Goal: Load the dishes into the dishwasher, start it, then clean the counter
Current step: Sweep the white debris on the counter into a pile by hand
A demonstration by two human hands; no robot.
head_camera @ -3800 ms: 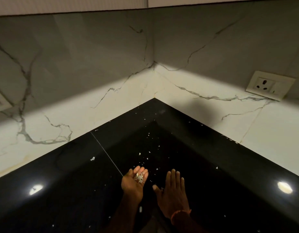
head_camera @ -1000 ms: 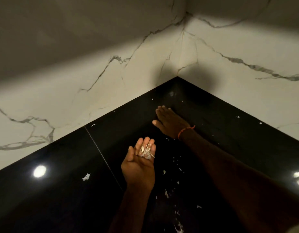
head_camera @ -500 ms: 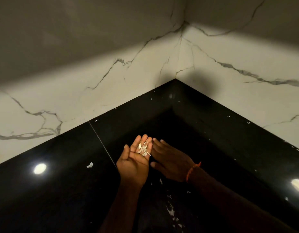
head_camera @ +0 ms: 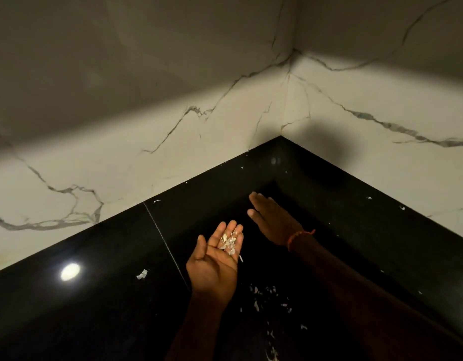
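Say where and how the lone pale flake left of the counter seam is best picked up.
Judging by its look, the flake lies thin and flat on the black counter, offering no raised edge. Probably best to come straight down from above, press a fingertip, slide it to the cupped left hand.

I see white marble-look wall tiles with grey veins (head_camera: 136,162) meeting in a corner, their upper part in shadow. A round ceiling light's reflection (head_camera: 69,271) glares at lower left.
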